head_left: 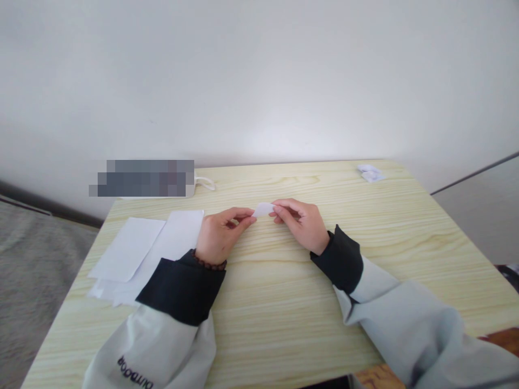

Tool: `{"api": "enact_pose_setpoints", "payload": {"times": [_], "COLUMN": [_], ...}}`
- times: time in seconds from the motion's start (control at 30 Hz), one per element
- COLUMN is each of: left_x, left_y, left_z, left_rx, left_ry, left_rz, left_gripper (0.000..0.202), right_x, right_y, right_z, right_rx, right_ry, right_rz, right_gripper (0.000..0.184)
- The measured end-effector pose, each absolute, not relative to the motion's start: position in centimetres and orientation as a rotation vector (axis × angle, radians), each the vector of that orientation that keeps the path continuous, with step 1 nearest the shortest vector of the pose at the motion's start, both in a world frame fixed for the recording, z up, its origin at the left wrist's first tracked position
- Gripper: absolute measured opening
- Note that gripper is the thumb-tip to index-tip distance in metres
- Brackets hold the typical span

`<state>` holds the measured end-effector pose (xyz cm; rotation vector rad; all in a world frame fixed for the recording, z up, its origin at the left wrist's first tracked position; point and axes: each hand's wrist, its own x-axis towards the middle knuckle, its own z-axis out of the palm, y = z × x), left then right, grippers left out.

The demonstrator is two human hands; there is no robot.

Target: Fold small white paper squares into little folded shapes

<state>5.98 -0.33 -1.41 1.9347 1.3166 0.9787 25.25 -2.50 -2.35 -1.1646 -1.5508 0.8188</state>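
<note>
Between my two hands, a little above the middle of the table, is a small white piece of paper (264,209). My left hand (223,229) pinches its left end between thumb and fingers. At the right end, my right hand (300,220) grips it the same way. The piece looks small and flat; whether it is folded I cannot make out. Beside my left wrist lie several white paper sheets (132,248), loosely overlapping, partly covered by my left hand and sleeve.
A pale wood-grain table (275,302) stands against a white wall (259,81). At the back left sits a blurred-out object (146,181) with a white loop (206,182) at its right. Small folded paper pieces (370,173) lie at the back right. A dark-edged object (330,382) shows at the front edge.
</note>
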Motion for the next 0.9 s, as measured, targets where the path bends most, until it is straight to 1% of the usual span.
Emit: {"api": "enact_pose_setpoints", "payload": {"times": [0.3, 0.7, 0.9], "left_x": [6.03, 6.13, 6.08], "left_y": [-0.39, -0.45, -0.38], "left_z": [-1.22, -1.20, -1.29], "left_rx": [1.904, 1.955, 2.012], "left_ry": [1.299, 1.285, 1.284], "left_rz": [0.977, 0.987, 0.970], "left_gripper": [0.024, 0.028, 0.026], "right_x": [25.29, 25.25, 25.24], "right_y": [-2.56, -2.60, -2.61], "right_z": [-2.25, -2.17, -2.24], "right_rx": [-1.222, -1.183, -1.185], "right_ry": [-1.522, -1.555, -1.555], "right_rz": [0.753, 0.764, 0.779], "right_gripper": [0.023, 0.023, 0.026]}}
